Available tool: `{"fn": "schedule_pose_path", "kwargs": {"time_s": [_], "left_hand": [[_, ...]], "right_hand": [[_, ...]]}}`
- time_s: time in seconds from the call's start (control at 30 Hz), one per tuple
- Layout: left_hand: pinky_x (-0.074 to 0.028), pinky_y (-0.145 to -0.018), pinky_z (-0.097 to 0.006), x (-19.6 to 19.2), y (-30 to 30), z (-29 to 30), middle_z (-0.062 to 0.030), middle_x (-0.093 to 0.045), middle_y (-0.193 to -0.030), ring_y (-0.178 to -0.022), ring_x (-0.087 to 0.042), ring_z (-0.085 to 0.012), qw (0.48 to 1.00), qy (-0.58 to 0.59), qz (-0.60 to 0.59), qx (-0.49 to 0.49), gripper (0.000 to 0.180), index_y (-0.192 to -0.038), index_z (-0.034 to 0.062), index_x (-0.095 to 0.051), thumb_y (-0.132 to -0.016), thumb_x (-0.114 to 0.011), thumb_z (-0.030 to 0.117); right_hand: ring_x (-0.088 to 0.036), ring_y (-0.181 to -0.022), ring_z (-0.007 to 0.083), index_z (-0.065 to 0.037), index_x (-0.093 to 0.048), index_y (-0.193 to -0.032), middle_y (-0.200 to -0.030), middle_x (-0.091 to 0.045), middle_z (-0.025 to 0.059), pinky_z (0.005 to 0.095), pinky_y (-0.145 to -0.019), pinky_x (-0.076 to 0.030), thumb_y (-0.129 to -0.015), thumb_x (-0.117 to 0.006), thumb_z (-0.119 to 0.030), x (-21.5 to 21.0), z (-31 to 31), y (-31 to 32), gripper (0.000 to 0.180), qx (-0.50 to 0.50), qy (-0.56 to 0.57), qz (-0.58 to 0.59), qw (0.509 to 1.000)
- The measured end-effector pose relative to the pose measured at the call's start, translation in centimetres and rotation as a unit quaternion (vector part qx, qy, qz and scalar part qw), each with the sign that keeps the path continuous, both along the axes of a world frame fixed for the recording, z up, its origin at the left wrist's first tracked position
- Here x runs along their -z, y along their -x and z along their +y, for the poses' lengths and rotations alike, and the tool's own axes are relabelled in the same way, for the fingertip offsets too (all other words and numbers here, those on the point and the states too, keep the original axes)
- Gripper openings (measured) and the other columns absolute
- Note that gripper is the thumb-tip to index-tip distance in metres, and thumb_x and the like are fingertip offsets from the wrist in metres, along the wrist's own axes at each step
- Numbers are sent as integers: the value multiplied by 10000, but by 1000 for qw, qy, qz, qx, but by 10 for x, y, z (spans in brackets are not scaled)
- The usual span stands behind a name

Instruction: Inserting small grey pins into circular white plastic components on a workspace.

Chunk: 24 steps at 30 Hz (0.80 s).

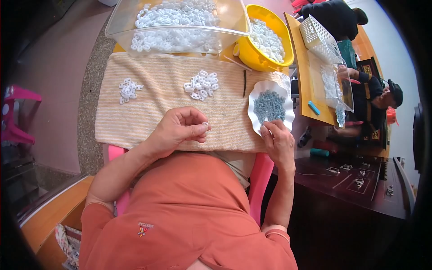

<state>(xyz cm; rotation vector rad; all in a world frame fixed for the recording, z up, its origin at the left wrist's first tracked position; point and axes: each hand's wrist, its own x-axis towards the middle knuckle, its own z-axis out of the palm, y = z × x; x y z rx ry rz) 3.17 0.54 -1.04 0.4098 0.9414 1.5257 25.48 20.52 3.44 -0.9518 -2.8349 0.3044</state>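
Has, at the left of a cream-and-orange striped cloth (157, 72), one loose heap of small white plastic pieces (129, 88), too overlapped to count, probably set there for easy reach. Has beyond the cloth one large translucent plastic bin (123, 36) loaded with countless white oval pieces, apparently parked at the back to leave working room in front. Bends the left hand (180, 130) above the near part of the cloth, thumb and index finger clamped on one small white piece (205, 124), likely pinched at the tips because of such slight size. Has just past that hand one more heap, of white oval two-holed plastic pieces (202, 85), perhaps two or three dozen, not exactly countable. Shows next one thin dark stick (245, 83) and, farther back, one round yellow plastic tub (252, 56) full of uncountable white pieces. Reaches the right hand (280, 139) to the near side of one white scalloped dish (267, 85) of small grey-blue pieces (270, 107), beyond counting, seemingly put at that side to suit that hand. Brings right thumb and index finger close together there; cannot tell whether clamped on anything. Shows at far right two other people (328, 15) (378, 96) around one wooden table (306, 76).
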Motion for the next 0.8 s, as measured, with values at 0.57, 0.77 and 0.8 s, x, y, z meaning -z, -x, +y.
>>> {"fn": "schedule_pose_path", "kwargs": {"time_s": [0.57, 0.77, 0.8], "left_hand": [[-549, -710, -239, 3, -4, -1, -70, -668, -839, -758, -643, -110, 1000, -11, 20, 1, 152, -996, -25, -652, -859, -658, 39], [-553, -687, -247, 5, -3, -2, -67, -663, -820, -742, -644, -116, 1000, -13, 6, 15, 142, -989, -17, -646, -858, -656, 36], [-553, -681, -249, 5, -3, -2, -67, -661, -821, -744, -642, -116, 1000, -19, 7, 14, 141, -988, -17, -642, -857, -657, 35]], "right_hand": [[-619, -660, 260, -44, -668, -938, -909, -625, 120, 356, -613, -480, -851, -646, -141, 8, 7, -1, 131, -26, 25, 53, 998], [-623, -639, 251, -22, -671, -915, -887, -631, 127, 330, -589, -481, -843, -652, -116, 13, 12, 0, 119, -27, 47, 67, 996], [-627, -642, 251, -21, -672, -923, -877, -632, 127, 324, -587, -482, -838, -650, -102, 15, 15, -2, 120, -18, 63, 89, 994]]}}
